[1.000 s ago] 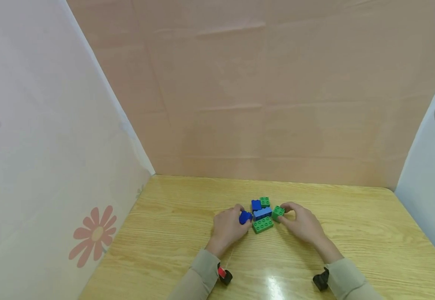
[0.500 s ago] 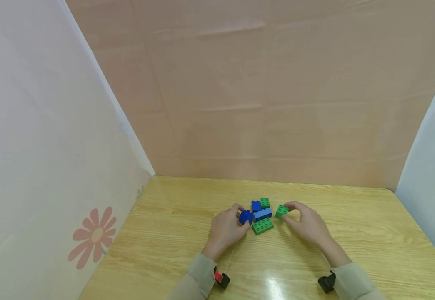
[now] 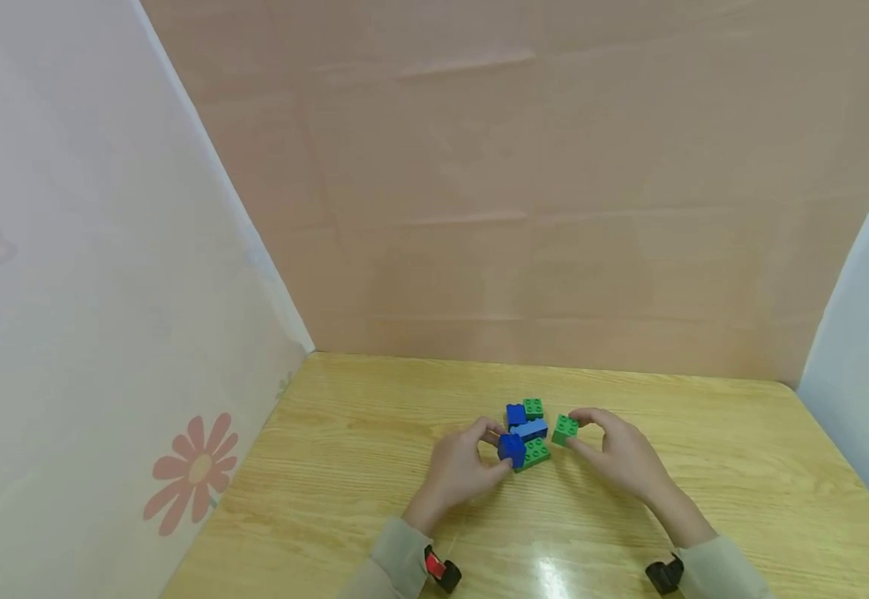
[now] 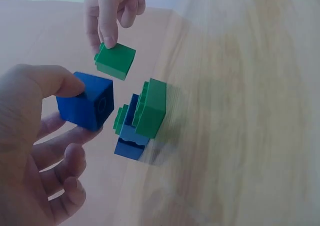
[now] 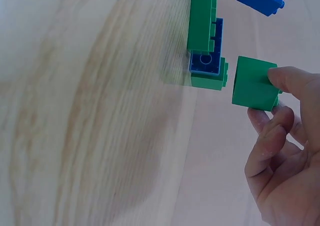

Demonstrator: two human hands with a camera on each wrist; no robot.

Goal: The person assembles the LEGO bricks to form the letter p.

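My left hand (image 3: 459, 470) pinches a dark blue toy building block (image 3: 511, 449) between thumb and fingers. In the head view that block overlaps the left end of a long green block (image 3: 538, 452) on the table. My right hand (image 3: 625, 457) holds a square green block (image 3: 565, 430) by thumb and fingers, to the right of the group. In the right wrist view one plain side of this green block (image 5: 252, 80) faces the camera. Between the hands a lighter blue block (image 3: 530, 429) lies behind the long green one, its open underside showing in the right wrist view.
Farther back in the group are another dark blue block (image 3: 515, 415) and a small studded green block (image 3: 533, 407). The wooden table (image 3: 360, 408) ends at a brown back wall (image 3: 524, 274), with pale side walls left and right.
My left hand has carried the dark blue block right and nearer me, from beside the group to over the long green block. My right hand has drawn its green block slightly away to the right.
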